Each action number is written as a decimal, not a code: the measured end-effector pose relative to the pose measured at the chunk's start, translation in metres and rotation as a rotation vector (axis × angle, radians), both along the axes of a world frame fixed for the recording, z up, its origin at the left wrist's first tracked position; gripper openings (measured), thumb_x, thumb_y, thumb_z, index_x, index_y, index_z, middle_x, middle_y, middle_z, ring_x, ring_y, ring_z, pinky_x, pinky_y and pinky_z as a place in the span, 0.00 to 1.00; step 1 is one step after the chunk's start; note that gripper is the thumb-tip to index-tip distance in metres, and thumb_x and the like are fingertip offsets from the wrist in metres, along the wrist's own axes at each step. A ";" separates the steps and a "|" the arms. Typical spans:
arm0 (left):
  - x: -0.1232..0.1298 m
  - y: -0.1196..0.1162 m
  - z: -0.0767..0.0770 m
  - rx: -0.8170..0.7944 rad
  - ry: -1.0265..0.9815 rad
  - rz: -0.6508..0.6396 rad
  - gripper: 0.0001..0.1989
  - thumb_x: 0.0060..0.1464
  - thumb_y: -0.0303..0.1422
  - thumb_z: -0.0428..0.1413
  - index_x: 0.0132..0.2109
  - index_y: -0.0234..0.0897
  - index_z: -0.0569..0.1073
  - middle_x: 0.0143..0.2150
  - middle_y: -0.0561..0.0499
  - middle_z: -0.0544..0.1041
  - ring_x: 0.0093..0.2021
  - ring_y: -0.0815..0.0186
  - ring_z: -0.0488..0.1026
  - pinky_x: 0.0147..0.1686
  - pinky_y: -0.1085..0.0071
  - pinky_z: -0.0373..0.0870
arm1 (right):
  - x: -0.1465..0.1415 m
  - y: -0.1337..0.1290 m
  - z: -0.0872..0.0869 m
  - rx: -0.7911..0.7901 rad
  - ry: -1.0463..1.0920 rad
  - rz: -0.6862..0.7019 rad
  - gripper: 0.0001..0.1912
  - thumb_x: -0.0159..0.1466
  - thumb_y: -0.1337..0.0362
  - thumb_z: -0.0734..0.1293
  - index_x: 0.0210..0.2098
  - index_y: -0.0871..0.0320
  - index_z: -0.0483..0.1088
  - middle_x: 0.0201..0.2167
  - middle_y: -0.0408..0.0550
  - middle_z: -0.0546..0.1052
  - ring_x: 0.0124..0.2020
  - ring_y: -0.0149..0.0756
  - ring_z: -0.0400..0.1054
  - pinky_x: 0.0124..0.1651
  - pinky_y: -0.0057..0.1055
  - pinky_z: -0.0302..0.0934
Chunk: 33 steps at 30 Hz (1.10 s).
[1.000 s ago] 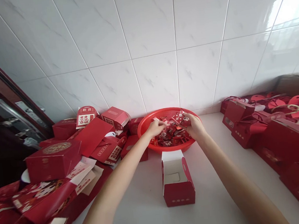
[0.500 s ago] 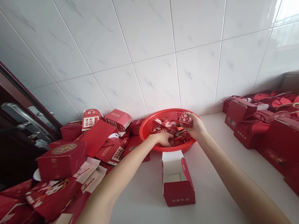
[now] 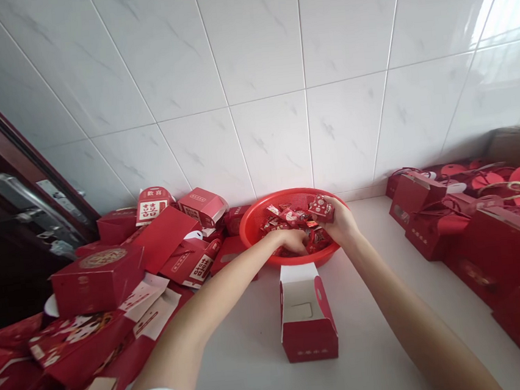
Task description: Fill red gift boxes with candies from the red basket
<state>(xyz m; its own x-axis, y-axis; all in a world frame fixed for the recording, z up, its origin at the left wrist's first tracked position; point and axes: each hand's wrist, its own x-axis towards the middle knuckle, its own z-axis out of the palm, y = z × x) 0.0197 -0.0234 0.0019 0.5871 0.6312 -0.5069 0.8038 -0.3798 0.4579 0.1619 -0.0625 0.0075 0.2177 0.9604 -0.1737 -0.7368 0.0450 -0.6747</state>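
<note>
A red plastic basket stands near the wall with several red wrapped sweets in it. My left hand reaches down among the sweets, its fingertips hidden there. Over the basket's right side, my right hand has its fingers closed on a small red patterned packet. In front of the basket stands an open red box with a white inside, its top flaps up; neither hand touches it.
Red boxes and flat cartons are piled on the left, beside a dark door with a metal handle. More red boxes line the right side of the white table. A tiled wall rises behind.
My left hand has moved slightly right within the basket, among the sweets. My right hand still holds the packet in nearly the same place. The view has shifted a little.
</note>
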 end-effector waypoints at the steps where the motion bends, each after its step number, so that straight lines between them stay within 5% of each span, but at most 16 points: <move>1: 0.000 0.000 -0.001 -0.013 -0.025 -0.003 0.06 0.34 0.29 0.61 0.24 0.39 0.70 0.24 0.54 0.72 0.25 0.63 0.69 0.24 0.70 0.63 | 0.000 -0.001 0.001 -0.005 0.001 0.006 0.06 0.56 0.69 0.70 0.24 0.57 0.71 0.22 0.41 0.76 0.25 0.31 0.71 0.23 0.25 0.69; 7: 0.000 0.002 -0.004 -0.146 -0.216 -0.032 0.13 0.35 0.27 0.60 0.34 0.42 0.75 0.24 0.59 0.70 0.22 0.68 0.66 0.21 0.73 0.61 | 0.001 0.001 -0.002 0.010 0.007 0.011 0.05 0.55 0.69 0.71 0.25 0.56 0.71 0.22 0.41 0.76 0.25 0.31 0.71 0.24 0.25 0.69; 17: -0.013 0.005 -0.003 -0.400 -0.480 0.121 0.09 0.33 0.22 0.62 0.26 0.37 0.78 0.27 0.54 0.79 0.29 0.65 0.75 0.33 0.69 0.73 | 0.003 0.006 -0.008 0.056 -0.020 -0.007 0.06 0.52 0.67 0.73 0.26 0.55 0.71 0.23 0.41 0.77 0.26 0.32 0.72 0.25 0.25 0.70; 25: -0.017 0.019 0.004 -0.137 -0.848 0.561 0.08 0.36 0.20 0.58 0.24 0.36 0.78 0.24 0.53 0.79 0.29 0.66 0.75 0.40 0.66 0.75 | 0.003 0.007 -0.011 0.106 0.030 -0.070 0.07 0.52 0.67 0.73 0.26 0.55 0.70 0.24 0.39 0.77 0.27 0.31 0.72 0.27 0.25 0.70; 33: -0.021 0.017 0.007 0.023 -0.892 0.597 0.06 0.43 0.27 0.56 0.24 0.38 0.78 0.32 0.52 0.82 0.40 0.62 0.77 0.41 0.68 0.75 | 0.002 0.006 -0.013 0.122 0.004 -0.006 0.06 0.52 0.65 0.73 0.26 0.56 0.71 0.24 0.40 0.76 0.27 0.31 0.73 0.29 0.26 0.71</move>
<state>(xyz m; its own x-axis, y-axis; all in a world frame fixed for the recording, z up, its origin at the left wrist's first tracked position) -0.0013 -0.0061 0.0085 0.3327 0.9425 -0.0323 0.2412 -0.0519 0.9691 0.1644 -0.0564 -0.0056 0.2234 0.9731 -0.0565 -0.7387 0.1312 -0.6611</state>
